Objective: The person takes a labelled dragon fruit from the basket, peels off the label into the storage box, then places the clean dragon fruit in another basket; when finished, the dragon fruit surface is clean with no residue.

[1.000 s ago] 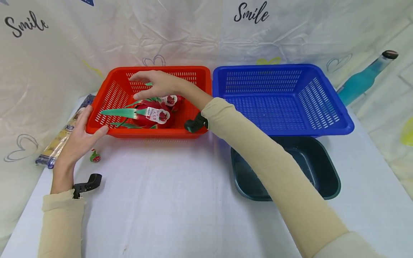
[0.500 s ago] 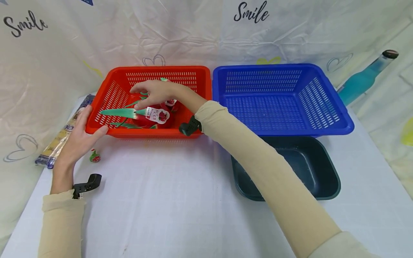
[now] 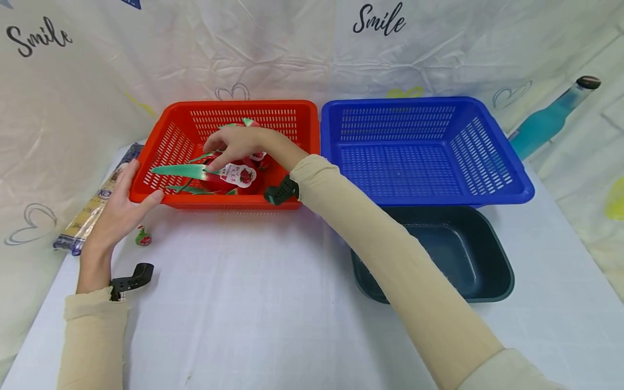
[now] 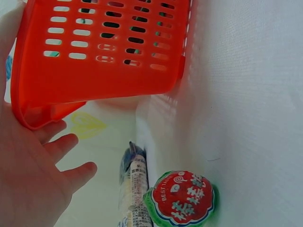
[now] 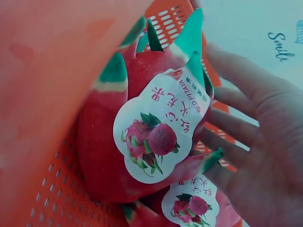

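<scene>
In the head view, my left hand (image 3: 114,203) rests at the front left corner of the red basket (image 3: 229,203), fingers outside the wall and thumb at the rim. My right hand (image 3: 239,143) is down inside that basket, thumb and fingers spread at the leafy end of a dragon fruit (image 5: 104,156) with a white label. In the right wrist view its fingers reach to the fruit's right side, fingertips hidden behind it, the palm apart. A second dragon fruit (image 5: 232,215) lies beside the first.
A blue basket (image 3: 404,200) stands to the right, a dark green basin (image 3: 463,244) before it. At left are a long printed packet (image 3: 85,222) and a small green-wrapped sweet (image 3: 143,236). A bottle of blue liquid (image 3: 541,130) is at far right.
My right hand has lowered onto the dragon fruit and shifted slightly right, its thumb and fingers drawing closer together. The left hand stays at the basket corner, and the fruit has not moved.
</scene>
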### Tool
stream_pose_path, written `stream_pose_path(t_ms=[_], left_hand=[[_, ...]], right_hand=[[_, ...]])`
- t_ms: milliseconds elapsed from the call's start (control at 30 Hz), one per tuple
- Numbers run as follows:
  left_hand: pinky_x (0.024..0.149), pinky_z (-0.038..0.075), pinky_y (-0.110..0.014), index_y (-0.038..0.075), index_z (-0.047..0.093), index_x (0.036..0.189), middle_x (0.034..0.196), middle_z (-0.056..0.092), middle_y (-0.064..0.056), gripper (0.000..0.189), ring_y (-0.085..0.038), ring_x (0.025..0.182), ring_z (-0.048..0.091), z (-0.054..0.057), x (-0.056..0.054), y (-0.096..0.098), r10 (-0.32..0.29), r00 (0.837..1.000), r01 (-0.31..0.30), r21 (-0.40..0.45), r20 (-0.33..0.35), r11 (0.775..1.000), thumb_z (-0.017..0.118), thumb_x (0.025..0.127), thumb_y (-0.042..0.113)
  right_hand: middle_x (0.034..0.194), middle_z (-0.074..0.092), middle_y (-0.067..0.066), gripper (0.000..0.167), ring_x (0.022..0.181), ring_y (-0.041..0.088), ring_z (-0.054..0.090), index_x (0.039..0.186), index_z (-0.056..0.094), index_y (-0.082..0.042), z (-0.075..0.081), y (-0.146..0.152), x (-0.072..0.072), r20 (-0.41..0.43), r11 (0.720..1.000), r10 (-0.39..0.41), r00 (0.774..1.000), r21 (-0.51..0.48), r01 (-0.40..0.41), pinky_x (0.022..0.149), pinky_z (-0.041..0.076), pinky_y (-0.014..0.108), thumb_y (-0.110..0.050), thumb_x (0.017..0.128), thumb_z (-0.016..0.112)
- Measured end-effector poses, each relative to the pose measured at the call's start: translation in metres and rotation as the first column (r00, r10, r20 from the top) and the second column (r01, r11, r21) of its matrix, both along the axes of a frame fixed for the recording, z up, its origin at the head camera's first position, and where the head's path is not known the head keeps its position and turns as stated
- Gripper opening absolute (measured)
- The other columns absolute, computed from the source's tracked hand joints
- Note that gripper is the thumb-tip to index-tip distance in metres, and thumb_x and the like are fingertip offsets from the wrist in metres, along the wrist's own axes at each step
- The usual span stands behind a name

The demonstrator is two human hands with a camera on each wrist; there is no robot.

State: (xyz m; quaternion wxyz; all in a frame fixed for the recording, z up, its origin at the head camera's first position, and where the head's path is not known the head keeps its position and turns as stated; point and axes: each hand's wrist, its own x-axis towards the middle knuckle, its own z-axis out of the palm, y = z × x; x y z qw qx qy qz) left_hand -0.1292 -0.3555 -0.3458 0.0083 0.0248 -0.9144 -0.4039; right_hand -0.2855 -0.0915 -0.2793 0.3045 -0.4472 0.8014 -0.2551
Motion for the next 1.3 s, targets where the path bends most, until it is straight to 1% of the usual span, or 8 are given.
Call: stream_pose_path(t_ms=[167, 367, 533, 700, 867, 1067, 1300], left_hand=[[0.074, 0.035, 0.002, 0.030, 0.002, 0.157, 0.162, 0.010, -0.009, 0.083, -0.035, 0.134, 0.026, 0.0001, 0.0008, 0.0009, -0.003, 1.000, 0.003, 0.009, -0.008, 1.000, 0.057, 0.094, 0.033], [0.073, 0.034, 0.002, 0.030, 0.001, 0.157, 0.163, 0.009, -0.009, 0.084, -0.036, 0.134, 0.026, -0.0001, 0.0009, 0.0008, 0.004, 1.000, -0.004, 0.001, -0.003, 1.000, 0.057, 0.094, 0.034], [0.074, 0.035, 0.002, 0.031, 0.002, 0.157, 0.161, 0.012, -0.010, 0.083, -0.034, 0.132, 0.028, 0.0003, 0.0005, 0.0008, 0.003, 1.000, -0.003, 0.006, -0.006, 1.000, 0.057, 0.094, 0.034], [0.075, 0.035, 0.002, 0.031, 0.003, 0.157, 0.161, 0.013, -0.010, 0.083, -0.032, 0.132, 0.028, 0.0003, 0.0004, 0.0011, 0.001, 1.000, 0.000, 0.014, -0.012, 1.000, 0.058, 0.094, 0.033], [0.075, 0.036, 0.002, 0.031, 0.004, 0.157, 0.160, 0.014, -0.010, 0.083, -0.028, 0.132, 0.028, -0.0001, -0.0001, 0.0015, -0.001, 1.000, 0.001, 0.017, -0.018, 1.000, 0.058, 0.094, 0.033], [0.075, 0.036, 0.002, 0.031, 0.004, 0.157, 0.160, 0.015, -0.010, 0.082, -0.024, 0.129, 0.029, 0.0002, -0.0004, 0.0011, -0.002, 1.000, 0.002, 0.013, -0.023, 1.000, 0.058, 0.094, 0.033], [0.076, 0.035, 0.002, 0.031, 0.005, 0.157, 0.160, 0.015, -0.009, 0.082, -0.025, 0.131, 0.029, 0.0005, -0.0002, 0.0016, -0.002, 1.000, 0.003, 0.014, -0.025, 1.000, 0.058, 0.094, 0.032]], right_hand=[[0.148, 0.047, 0.004, 0.065, 0.136, 0.015, 0.043, 0.145, 0.042, -0.007, -0.0025, -0.0016, -0.0016, 0.043, 1.000, 0.003, 0.999, 0.006, -0.003, 0.111, 0.036, 0.020, -0.031, 0.089, 0.068], [0.151, 0.043, 0.004, 0.069, 0.141, 0.014, 0.037, 0.146, 0.040, -0.007, -0.0042, -0.0013, -0.0017, 0.058, 1.000, -0.001, 0.998, 0.005, 0.001, 0.114, 0.032, 0.020, -0.030, 0.088, 0.070], [0.152, 0.042, 0.003, 0.069, 0.142, 0.014, 0.035, 0.146, 0.041, -0.011, -0.0043, -0.0016, -0.0014, 0.040, 1.000, -0.003, 0.999, 0.018, 0.002, 0.115, 0.031, 0.021, -0.033, 0.087, 0.071], [0.152, 0.041, 0.002, 0.069, 0.141, 0.014, 0.036, 0.145, 0.041, -0.015, -0.0042, -0.0035, -0.0006, 0.018, 0.999, -0.007, 1.000, 0.044, 0.007, 0.113, 0.034, 0.022, -0.037, 0.087, 0.071], [0.152, 0.041, 0.003, 0.070, 0.140, 0.014, 0.036, 0.147, 0.040, -0.016, -0.0038, -0.0045, -0.0004, 0.005, 0.998, -0.009, 1.000, 0.067, 0.009, 0.111, 0.036, 0.022, -0.038, 0.087, 0.070], [0.152, 0.042, 0.002, 0.071, 0.141, 0.013, 0.037, 0.146, 0.040, -0.014, -0.0061, -0.0059, -0.0004, 0.005, 0.999, -0.007, 1.000, 0.041, 0.007, 0.112, 0.035, 0.021, -0.038, 0.087, 0.070], [0.152, 0.041, 0.000, 0.072, 0.141, 0.012, 0.037, 0.147, 0.039, -0.013, -0.0070, -0.0064, 0.0019, 0.018, 0.999, -0.029, 0.999, 0.028, 0.029, 0.113, 0.033, 0.019, -0.037, 0.086, 0.071]])
